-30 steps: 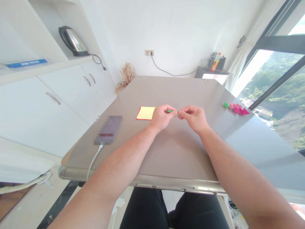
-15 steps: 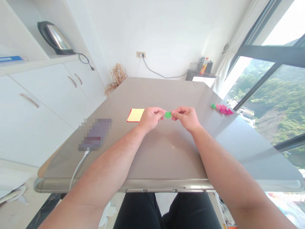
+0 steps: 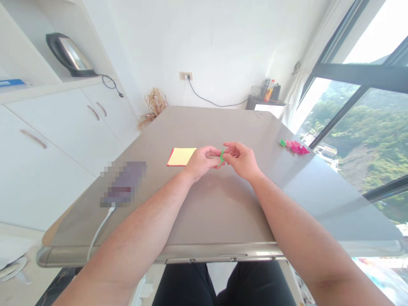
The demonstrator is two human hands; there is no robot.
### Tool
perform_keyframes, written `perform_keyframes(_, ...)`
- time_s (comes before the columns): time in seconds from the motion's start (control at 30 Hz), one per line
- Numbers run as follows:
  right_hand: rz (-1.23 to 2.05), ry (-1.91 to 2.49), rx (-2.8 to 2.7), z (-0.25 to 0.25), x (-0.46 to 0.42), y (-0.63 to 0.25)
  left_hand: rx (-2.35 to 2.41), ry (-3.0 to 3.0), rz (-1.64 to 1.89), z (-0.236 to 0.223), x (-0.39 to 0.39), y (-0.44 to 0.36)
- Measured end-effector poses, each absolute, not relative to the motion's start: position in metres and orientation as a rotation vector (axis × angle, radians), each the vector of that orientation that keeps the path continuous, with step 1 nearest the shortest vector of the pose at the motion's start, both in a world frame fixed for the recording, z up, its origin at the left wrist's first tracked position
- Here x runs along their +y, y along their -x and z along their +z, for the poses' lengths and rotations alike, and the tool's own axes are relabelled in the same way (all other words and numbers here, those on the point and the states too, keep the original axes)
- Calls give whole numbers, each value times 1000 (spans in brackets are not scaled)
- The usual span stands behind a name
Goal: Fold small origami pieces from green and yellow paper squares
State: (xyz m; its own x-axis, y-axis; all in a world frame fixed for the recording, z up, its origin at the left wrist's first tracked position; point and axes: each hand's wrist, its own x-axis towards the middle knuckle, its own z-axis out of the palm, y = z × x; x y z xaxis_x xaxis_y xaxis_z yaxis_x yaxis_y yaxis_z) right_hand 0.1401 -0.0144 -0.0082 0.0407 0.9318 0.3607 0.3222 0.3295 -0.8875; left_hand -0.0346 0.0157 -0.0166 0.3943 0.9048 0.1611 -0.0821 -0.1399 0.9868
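Between my two hands, above the middle of the table, is a small folded piece of green paper point(image 3: 222, 157), turned edge-on. My left hand point(image 3: 204, 161) pinches it from the left with thumb and fingers. From the other side my right hand point(image 3: 240, 159) grips it, thumb below and fingers curled above. A pad of yellow paper point(image 3: 182, 157) with red edges lies flat just left of my left hand, its right side partly covered. Several folded pink paper pieces point(image 3: 298, 147) sit in a row at the right, with a green folded piece point(image 3: 282, 143) at their left end.
A pixelated phone-like object point(image 3: 126, 182) with a white cable point(image 3: 101, 229) lies at the table's left. A kettle point(image 3: 72, 55) stands on the cabinet shelf. Bottles point(image 3: 270, 90) stand on a small cabinet beyond the far edge. A window point(image 3: 366, 114) borders the right side.
The green paper has turned from face-up to edge-on. My right hand has shifted slightly left and its fingers have lifted and spread around the paper. The whole view has shifted slightly.
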Motion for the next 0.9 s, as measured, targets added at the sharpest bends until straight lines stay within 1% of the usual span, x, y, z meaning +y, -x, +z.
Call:
perform_keyframes(0.13, 810, 1191, -1434, -7, -16, -136, 848, -1521, 1090, -16, 13, 32)
perform_keyframes(0.27, 800, 1234, -1449, -5, -17, -135, 902, -1624, 1084, -15, 11, 32)
perform_keyframes(0.5, 821, 1191, -1464, -6, -15, -137, 899, -1564, 1116, -15, 11, 31)
perform_keyframes(0.6, 732, 1189, -1496, -8, -15, -136, 920, -1540, 1133, -13, 9, 30)
perform_keyframes(0.8, 387, 1259, -1601, -13, -15, -131, 975, -1517, 1139, -14, 6, 27)
perform_keyframes(0.9, 297, 1299, -1614, -14, -15, -130, 991, -1496, 1168, -17, 7, 25)
